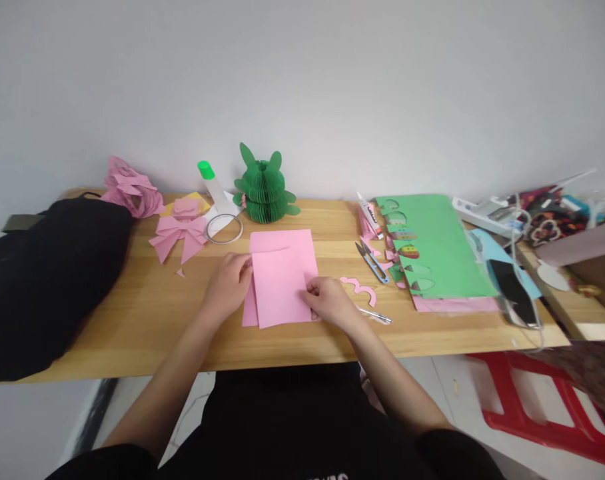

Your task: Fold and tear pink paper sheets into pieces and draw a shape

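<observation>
A pink paper sheet [281, 283] lies folded over on the wooden table [147, 320] in front of me. My left hand [228, 285] pinches its left edge with closed fingers. My right hand [328, 300] presses and grips the sheet's right edge near the lower corner. A second pink layer [282, 240] shows beneath, reaching farther back. A pen [375, 315] lies just right of my right hand, beside a curly pink paper scrap [360, 288].
Small scissors [371, 260] and a glue tube [369, 215] lie right of the sheet, next to a green paper stack [440, 243]. Behind stand a green paper cactus [264, 187], a glue bottle [211, 183], a tape ring [224, 228] and pink bows [178, 233]. A black bag [42, 280] fills the left.
</observation>
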The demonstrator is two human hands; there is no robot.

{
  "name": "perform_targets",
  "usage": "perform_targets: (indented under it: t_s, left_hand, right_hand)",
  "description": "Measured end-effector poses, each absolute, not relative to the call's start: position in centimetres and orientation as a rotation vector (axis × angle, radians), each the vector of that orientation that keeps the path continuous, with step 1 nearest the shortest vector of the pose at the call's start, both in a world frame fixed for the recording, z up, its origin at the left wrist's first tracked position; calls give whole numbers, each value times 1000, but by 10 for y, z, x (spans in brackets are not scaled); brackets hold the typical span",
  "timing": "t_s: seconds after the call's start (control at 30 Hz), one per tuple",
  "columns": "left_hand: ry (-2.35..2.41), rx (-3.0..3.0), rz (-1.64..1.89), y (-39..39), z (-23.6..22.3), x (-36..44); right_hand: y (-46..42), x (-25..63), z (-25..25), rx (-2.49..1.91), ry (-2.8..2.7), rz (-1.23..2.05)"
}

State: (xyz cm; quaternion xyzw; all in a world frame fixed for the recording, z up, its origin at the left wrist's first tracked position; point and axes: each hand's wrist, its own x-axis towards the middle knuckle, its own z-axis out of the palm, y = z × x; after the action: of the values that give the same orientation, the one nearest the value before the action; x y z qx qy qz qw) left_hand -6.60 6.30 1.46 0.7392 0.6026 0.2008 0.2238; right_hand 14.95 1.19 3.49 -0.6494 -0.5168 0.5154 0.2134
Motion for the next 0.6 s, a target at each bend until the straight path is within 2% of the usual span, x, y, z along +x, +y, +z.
perform_targets:
  t_s: [0.07, 0.23, 0.33, 0.4, 0.6]
  left_hand:
    - [1696, 2056, 555, 58, 12, -65]
    - [1720, 2110, 510, 56, 12, -62]
    - [1696, 2171, 428, 70, 20, -53]
    - [1659, 2256, 254, 84, 27, -44]
    - [1482, 2370, -73, 111, 39, -22]
  right_hand:
    - [11, 152, 41, -1863, -1501, 1304]
    - [-11, 188, 61, -2179, -1960, 694]
    - [-24, 207, 63, -2210, -2300, 611]
    - [-27, 212, 58, -2268, -2373, 591]
    - [-18, 226, 38, -2299, -2104, 542]
